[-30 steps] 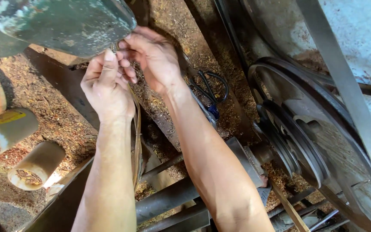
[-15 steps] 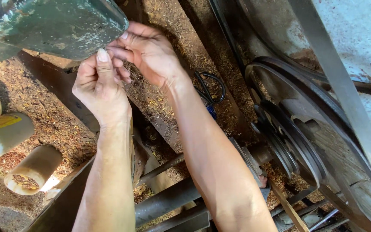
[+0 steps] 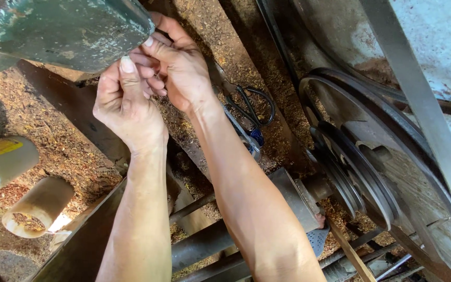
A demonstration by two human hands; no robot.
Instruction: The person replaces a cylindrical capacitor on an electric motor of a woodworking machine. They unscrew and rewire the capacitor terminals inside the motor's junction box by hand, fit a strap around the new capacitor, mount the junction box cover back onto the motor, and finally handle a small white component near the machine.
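Under the green cover (image 3: 63,31) at 11 o'clock, I see both hands have crept up: left hand (image 3: 126,107) and right hand (image 3: 181,68) pinch closed on something hidden.

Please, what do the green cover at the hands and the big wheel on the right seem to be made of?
Green cover: probably sheet metal, painted green; the paint is worn, scratched and dusty. Big wheel: looks like dark, dull metal with grooved rims, dusted with sawdust. Both hands, left hand and right hand, work at the cover's edge.
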